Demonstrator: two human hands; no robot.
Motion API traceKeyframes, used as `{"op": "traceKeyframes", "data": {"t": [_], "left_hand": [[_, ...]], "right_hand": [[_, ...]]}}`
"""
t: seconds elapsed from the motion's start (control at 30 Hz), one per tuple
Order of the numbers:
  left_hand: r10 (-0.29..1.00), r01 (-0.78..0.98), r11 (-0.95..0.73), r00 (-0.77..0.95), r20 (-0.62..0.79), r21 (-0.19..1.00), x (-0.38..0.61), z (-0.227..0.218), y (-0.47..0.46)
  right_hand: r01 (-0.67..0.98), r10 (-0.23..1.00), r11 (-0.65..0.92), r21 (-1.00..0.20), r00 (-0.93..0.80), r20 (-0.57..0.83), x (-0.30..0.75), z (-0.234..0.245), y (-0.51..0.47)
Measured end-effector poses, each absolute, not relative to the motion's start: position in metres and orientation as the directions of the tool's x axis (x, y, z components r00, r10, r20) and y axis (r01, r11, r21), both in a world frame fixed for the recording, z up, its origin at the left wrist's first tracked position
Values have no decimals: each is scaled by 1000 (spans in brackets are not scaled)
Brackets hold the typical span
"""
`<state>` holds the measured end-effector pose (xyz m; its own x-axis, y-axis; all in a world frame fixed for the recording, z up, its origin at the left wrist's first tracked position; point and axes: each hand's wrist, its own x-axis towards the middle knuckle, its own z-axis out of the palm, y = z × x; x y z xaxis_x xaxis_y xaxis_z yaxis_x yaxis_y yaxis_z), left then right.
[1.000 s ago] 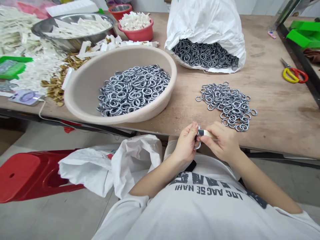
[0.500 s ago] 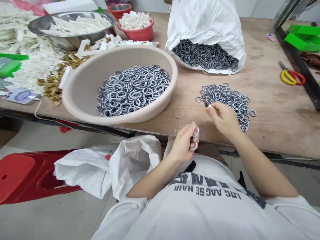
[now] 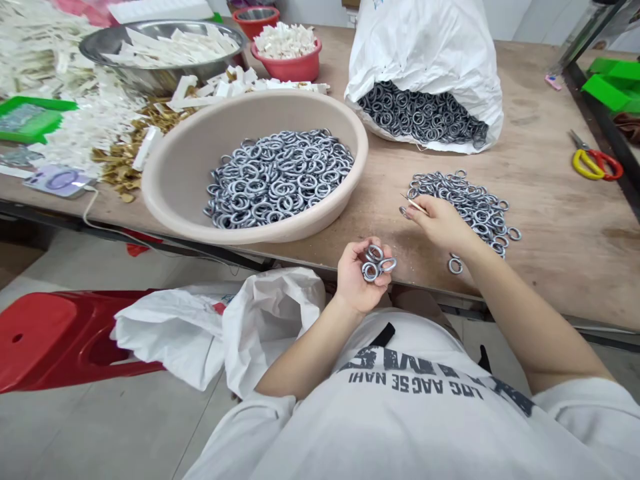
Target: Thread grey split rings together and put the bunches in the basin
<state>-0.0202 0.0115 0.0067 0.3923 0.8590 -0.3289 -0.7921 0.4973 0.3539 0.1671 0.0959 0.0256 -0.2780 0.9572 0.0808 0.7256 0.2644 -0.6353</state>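
Observation:
My left hand is turned palm up near the table's front edge, its fingers curled round several grey metal-looking rings. In my right hand, the thumb and fingers pinch a thin, pale stick-like tool with a narrow tip. At those fingertips a single grey ring shows; whether it is held or lies on the table I cannot tell. Just beyond the right hand spreads a loose pile of rings. One stray ring lies close to the right wrist.
A beige basin of rings stands left of the pile. Behind lies a white sack with rings at its mouth. Scissors lie at right. White pieces, a steel bowl and a phone crowd the left. Below is a red stool.
My left hand has rolled palm up, bringing the rings in it into view. The right hand has shifted slightly and its tool now points left. The camera view has swung a little left.

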Motion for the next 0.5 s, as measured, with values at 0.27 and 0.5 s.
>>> {"op": "traceKeyframes", "data": {"t": [0.27,0.5], "left_hand": [[905,-599,426,298,-305,678,31,8,3],[904,-584,428,276,-327,690,38,8,-4]], "right_hand": [[-79,987,-57,-995,-157,-44,160,16,-3],[-163,998,-41,-986,-46,-34,143,-1,-11]]}}
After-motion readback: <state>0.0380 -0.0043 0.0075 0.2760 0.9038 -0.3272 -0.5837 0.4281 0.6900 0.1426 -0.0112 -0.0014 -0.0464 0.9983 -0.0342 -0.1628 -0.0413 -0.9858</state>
